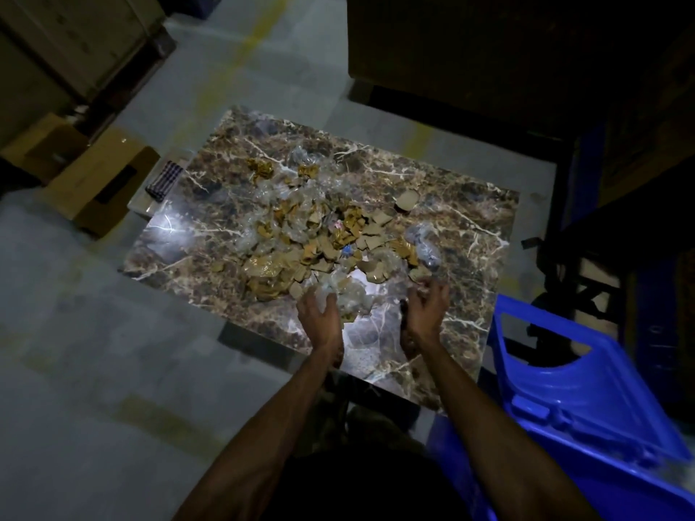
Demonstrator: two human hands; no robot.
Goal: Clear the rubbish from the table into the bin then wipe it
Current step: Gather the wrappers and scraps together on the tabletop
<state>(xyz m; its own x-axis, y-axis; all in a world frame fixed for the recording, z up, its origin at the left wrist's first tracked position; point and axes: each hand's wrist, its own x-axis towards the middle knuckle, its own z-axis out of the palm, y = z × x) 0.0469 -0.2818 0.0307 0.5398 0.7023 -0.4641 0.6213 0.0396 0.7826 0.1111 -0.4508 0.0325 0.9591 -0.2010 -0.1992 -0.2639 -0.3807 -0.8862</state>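
Note:
A brown marbled table (462, 220) carries a wide heap of rubbish (312, 235): torn cardboard scraps, crumpled clear plastic and gold wrappers. My left hand (319, 317) rests at the near edge of the heap, its fingers against a wad of clear plastic (351, 295). My right hand (427, 310) hovers palm inward at the heap's near right side with its fingers apart and nothing in it. A blue plastic bin (586, 400) stands right of the table, close to my right forearm. A dark checked cloth (163, 180) lies just off the table's far left corner.
Open cardboard boxes (94, 182) sit on the grey floor to the left. Dark shelving and a large box (489, 43) stand beyond the table and along the right. A single cardboard piece (407, 201) lies apart toward the far right of the table.

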